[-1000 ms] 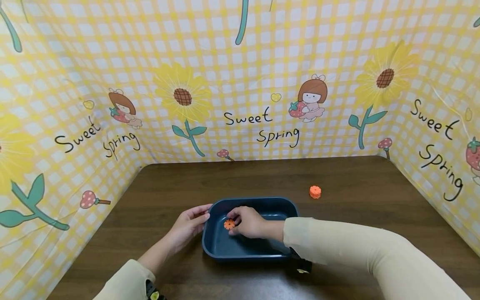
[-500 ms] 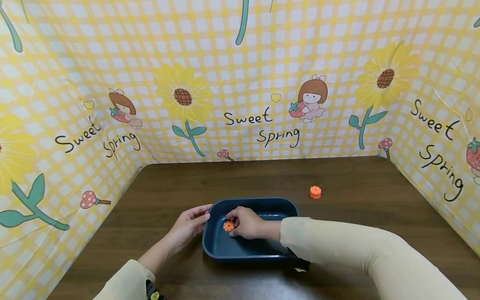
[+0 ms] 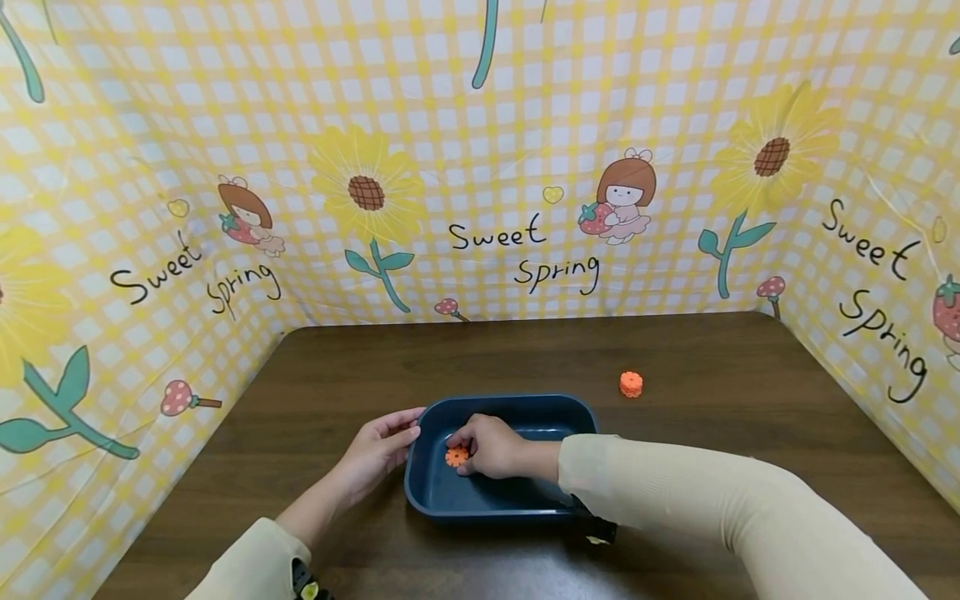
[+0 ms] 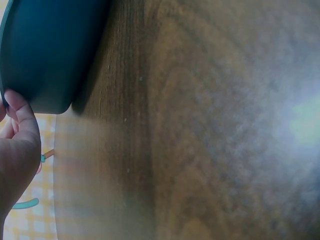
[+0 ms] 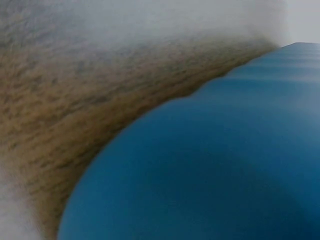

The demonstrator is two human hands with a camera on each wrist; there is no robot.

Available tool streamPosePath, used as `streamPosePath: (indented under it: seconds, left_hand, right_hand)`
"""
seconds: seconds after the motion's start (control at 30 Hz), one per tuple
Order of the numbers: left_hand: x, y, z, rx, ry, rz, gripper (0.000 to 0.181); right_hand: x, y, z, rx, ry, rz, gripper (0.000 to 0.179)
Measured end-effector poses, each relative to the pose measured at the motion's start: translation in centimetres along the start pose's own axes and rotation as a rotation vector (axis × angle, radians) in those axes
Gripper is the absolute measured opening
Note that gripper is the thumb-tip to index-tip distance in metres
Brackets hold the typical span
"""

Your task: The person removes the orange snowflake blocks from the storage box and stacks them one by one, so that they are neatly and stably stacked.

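A dark blue rectangular basin (image 3: pixel 502 515) stands on the table in the head view. My left hand (image 3: pixel 382 446) holds its left end, thumb at the rim; the left wrist view shows the same thumb (image 4: pixel 20 107) against the basin's wall. Inside the basin, towards its left end, my right hand (image 3: pixel 491 447) reaches down with fingers and thumb around an orange notched disc (image 3: pixel 455 457). The fingers partly cover the disc. Only the basin's outer wall (image 5: pixel 200 175) shows in the right wrist view, without the hand.
Behind and right of the basin, a small stack of orange notched discs (image 3: pixel 631 384) stands on the dark wooden table (image 3: pixel 360 358). Yellow checked cloth (image 3: pixel 495 167) with flowers and lettering walls off the back and both sides.
My right hand and the orange disc have shifted slightly left and towards me inside the basin. The left hand, the basin and the stack stay in place.
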State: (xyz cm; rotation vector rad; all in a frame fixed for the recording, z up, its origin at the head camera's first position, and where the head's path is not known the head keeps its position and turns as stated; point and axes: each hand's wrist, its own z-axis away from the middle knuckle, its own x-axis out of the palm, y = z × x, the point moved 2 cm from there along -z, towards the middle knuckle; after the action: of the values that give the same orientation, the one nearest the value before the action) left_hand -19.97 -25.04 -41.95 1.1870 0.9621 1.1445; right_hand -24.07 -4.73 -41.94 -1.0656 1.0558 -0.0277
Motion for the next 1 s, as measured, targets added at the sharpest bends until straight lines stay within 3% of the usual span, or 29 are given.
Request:
streamPosePath:
  seconds: [0.43, 1.0]
  left_hand:
    - [0.09, 0.00, 0.05, -0.001, 0.004, 0.004, 0.050]
    - [0.03, -0.06, 0.05, 0.009, 0.013, -0.013, 0.049]
  right_hand:
    - [-0.21, -0.11, 0.01, 0.014, -0.023, -0.024, 0.022]
    - [-0.39, -0.14, 0.23, -0.008, -0.065, -0.024, 0.018]
